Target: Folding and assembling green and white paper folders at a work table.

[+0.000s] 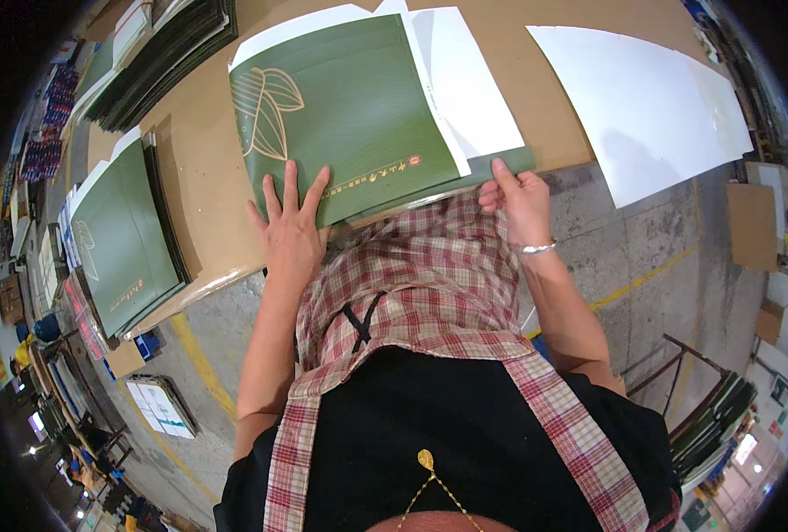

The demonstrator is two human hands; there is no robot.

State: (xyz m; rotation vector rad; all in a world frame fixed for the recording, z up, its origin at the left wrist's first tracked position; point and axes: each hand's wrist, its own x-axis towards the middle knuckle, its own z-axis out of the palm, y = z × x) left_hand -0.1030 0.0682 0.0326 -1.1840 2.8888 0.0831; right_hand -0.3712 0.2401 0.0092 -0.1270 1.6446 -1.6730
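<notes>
The green folder [350, 115] lies on the brown surface [203, 177], at the edge nearest to the person, and it bears a golden leaf drawing at its left side. White sheets [465, 80] come out from it at the top and at the right. The left hand [293, 235] is laid on the lower left part of the folder; its grip is apart, with the fingers spread. The right hand [525, 208], with a bracelet [538, 247] at the wrist, has its thumb on the green strip [509, 162] at the lower right; its fingers are curled and partly hidden, so I cannot tell whether this grip is clamped. To the right lies a large white sheet [642, 106]; to the left, another green folder [124, 230].
</notes>
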